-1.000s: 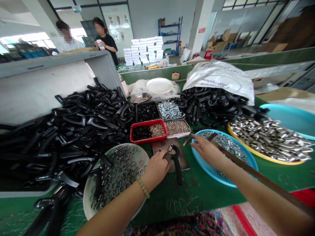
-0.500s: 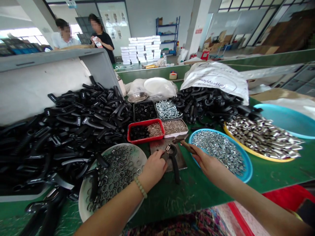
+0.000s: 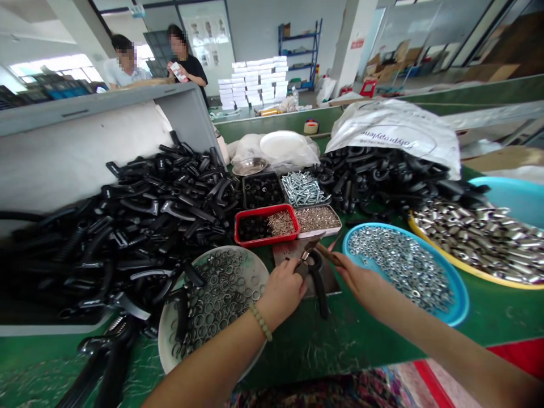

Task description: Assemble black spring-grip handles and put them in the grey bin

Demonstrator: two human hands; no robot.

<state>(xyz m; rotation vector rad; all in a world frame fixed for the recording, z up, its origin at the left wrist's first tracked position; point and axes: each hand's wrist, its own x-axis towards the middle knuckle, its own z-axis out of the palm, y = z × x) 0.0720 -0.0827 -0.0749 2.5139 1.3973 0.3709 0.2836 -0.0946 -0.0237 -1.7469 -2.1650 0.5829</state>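
Black handle (image 3: 319, 286): lies on the metal plate (image 3: 333, 282) on the green counter (image 3: 306, 343), between both hands, straight end nearest the body and reaching past the plate's near edge. Runs lengthwise away from there, slanting slightly left, up to a ring-shaped end. At that end, sits nearer to the left hand (image 3: 284, 290), just right of its fingertips. On the left, grip clamped on a small dark piece (image 3: 301, 270) with a coil at its far tip; cannot tell whether joined to the ring. To the right, grip of the right hand (image 3: 357, 279) closed around a wooden-shafted tool (image 3: 328, 254), pointing left across the ring's far side; cannot tell whether touching. Just beyond the plate, a red tray (image 3: 257, 243).
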